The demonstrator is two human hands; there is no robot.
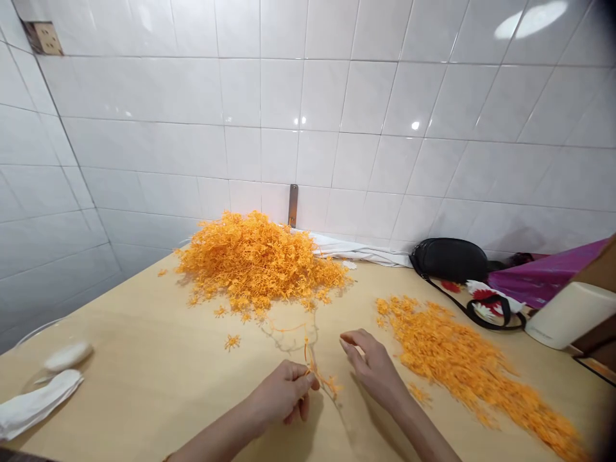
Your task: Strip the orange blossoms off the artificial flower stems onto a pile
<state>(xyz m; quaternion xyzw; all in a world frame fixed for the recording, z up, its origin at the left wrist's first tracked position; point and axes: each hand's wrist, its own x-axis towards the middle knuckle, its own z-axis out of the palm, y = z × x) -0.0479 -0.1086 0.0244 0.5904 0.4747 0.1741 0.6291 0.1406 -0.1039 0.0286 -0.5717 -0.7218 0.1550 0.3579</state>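
Observation:
My left hand pinches a thin orange sprig of small plastic flowers just above the pale wooden table. Close beside it, my right hand hovers with fingers loosely apart and nothing in it. A big tangled heap of orange flower sprigs lies at the back of the table, beyond both hands. To the right of my right hand a long loose band of orange flower pieces stretches toward the near right corner. A single loose orange flower lies left of the hands.
A black bag with a strap sits at the back right beside purple cloth and a white container. White cloth pieces lie at the left edge. White fabric lies along the tiled wall.

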